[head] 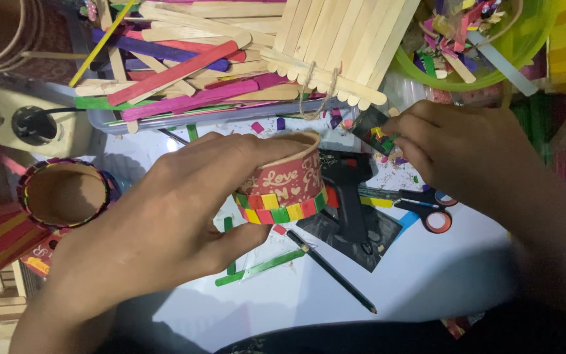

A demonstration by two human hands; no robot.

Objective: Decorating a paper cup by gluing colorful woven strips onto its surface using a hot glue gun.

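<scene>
My left hand (171,216) grips a short red cardboard ring (289,180) with white lettering, thumb below and fingers over its rim. A band of small red, yellow and green stick pieces runs around the ring's lower edge. My right hand (466,157) pinches small coloured stick pieces (381,136) against a dark card at the ring's upper right. A black glue gun (352,196) lies just right of the ring, under my right hand.
A tray of coloured and plain craft sticks (191,78) and a raft of bound plain sticks (342,46) lie behind. A green bowl of scraps (525,46), scissors (427,210), a pencil (332,269), a second decorated ring (67,193) and a power strip (27,121) surround them.
</scene>
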